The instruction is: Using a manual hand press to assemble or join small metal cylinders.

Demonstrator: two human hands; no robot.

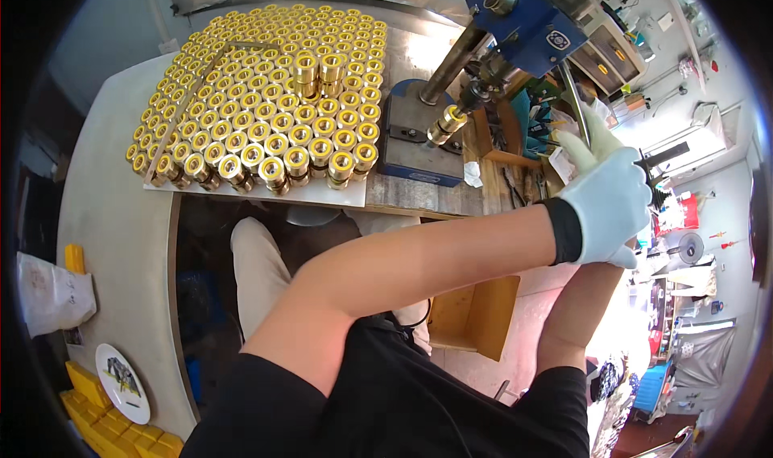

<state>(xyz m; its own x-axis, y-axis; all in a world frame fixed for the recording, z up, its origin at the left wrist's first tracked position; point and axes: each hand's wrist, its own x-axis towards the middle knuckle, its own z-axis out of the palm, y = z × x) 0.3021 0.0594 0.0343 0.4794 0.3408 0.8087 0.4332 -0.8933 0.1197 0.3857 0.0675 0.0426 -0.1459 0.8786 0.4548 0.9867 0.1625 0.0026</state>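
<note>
My left hand [608, 204], in a pale glove with a black cuff, reaches across to the right, its fingers curled closed. It covers much of my right hand [594, 142], also gloved; what the left fingers hold is hidden. My right hand's visible fingers are at the lower end of a steel lever [574, 104] and look wrapped round it. That lever belongs to a blue bench press [527, 23]. Under the press ram, a brass fitting [445, 126] with a yellow ring at its top stands tilted in this view on the blue base [419, 164].
Many brass fittings with yellow rings [258, 128] stand packed on a white board at the left, several stacked higher. Tools [515, 186] lie right of the press. An open wooden drawer [491, 317] is below. A white plate [122, 381] and yellow blocks [113, 422] sit lower left.
</note>
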